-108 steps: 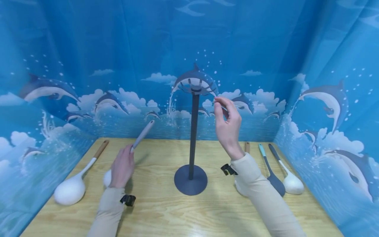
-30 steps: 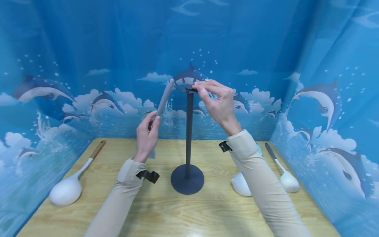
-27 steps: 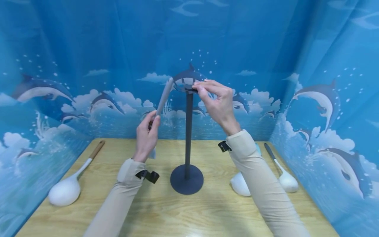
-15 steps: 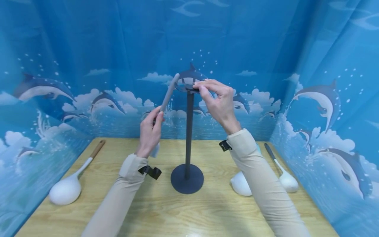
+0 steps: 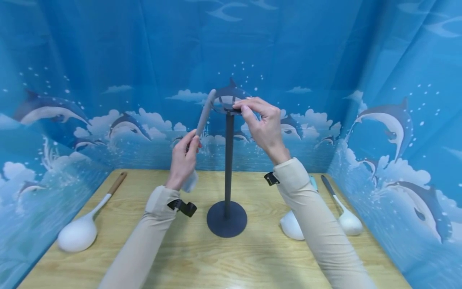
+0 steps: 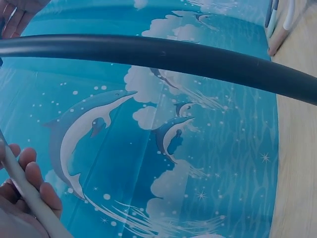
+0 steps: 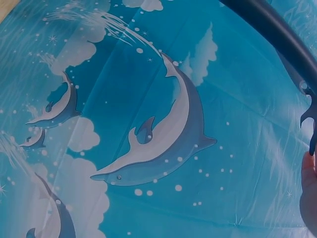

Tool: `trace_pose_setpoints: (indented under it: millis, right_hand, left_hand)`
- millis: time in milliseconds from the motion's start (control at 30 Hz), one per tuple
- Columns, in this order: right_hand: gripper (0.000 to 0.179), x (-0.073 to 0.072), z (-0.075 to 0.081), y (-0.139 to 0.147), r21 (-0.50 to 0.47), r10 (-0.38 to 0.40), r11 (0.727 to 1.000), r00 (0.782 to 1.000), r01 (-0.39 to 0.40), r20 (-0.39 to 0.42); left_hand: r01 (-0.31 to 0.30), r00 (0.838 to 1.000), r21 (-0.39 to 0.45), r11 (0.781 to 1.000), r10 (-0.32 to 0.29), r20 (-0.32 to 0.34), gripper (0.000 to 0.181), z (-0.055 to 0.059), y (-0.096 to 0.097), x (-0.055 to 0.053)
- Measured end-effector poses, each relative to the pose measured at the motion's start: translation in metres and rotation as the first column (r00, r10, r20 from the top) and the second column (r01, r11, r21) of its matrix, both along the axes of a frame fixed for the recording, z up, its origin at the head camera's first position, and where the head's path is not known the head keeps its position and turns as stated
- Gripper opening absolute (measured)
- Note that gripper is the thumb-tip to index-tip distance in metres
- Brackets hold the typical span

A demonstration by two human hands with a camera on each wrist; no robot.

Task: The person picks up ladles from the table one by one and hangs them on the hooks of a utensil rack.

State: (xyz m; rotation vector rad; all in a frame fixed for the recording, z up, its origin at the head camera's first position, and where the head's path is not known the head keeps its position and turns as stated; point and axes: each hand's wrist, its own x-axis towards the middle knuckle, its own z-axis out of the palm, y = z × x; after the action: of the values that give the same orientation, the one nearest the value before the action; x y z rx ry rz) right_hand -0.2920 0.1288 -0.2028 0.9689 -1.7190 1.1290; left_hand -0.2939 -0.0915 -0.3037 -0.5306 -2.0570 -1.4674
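My left hand (image 5: 183, 158) grips a ladle by its grey handle (image 5: 205, 114), which slants up with its tip beside the hook ring of a black utensil stand (image 5: 229, 160). Below the hand part of the ladle's pale bowl (image 5: 190, 182) shows; the rest is hidden behind the hand. In the left wrist view the fingers wrap the pale handle (image 6: 29, 198). My right hand (image 5: 265, 124) pinches the right side of the stand's hook ring (image 5: 223, 107) between thumb and fingertips. At the right wrist view's edge, a fingertip meets a dark hook (image 7: 309, 114).
A white ladle with a wooden handle (image 5: 77, 235) lies at the table's left. At the right lie a white bowl (image 5: 292, 225), partly under the right sleeve, a teal handle end (image 5: 313, 182) and a white ladle with a grey handle (image 5: 350, 222). Dolphin-printed curtains surround the table.
The left hand has lifted the grey-handled ladle from the table and brought it to the stand's ring. The right hand has moved left onto the ring. In the last half second both barely moved.
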Motion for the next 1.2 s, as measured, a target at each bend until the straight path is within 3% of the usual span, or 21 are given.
trace_pose_setpoints:
  millis: [300,700,967,1200]
  right_hand:
    - [0.027,-0.002,0.0,-0.001,-0.01,0.018,1.0,0.999,-0.018,-0.028]
    - [0.029,0.001,-0.001,-0.002,-0.029,0.006,1.0,1.0,-0.006,0.01]
    - [0.028,-0.001,-0.002,-0.003,-0.038,0.014,0.999,1.0,-0.014,0.0]
    - [0.029,0.0,-0.002,-0.003,-0.048,0.016,0.999,1.0,-0.016,0.006]
  left_hand:
    - [0.038,0.999,-0.017,0.999,-0.037,0.014,0.034,0.001,0.001,-0.002]
    - [0.019,0.998,-0.047,0.999,-0.017,0.053,0.033,0.002,0.003,-0.003]
    - [0.08,0.995,-0.081,0.993,-0.076,0.057,0.036,0.001,-0.001,-0.009]
    - [0.064,0.997,-0.137,0.988,-0.058,0.05,0.039,0.001,-0.003,-0.013]
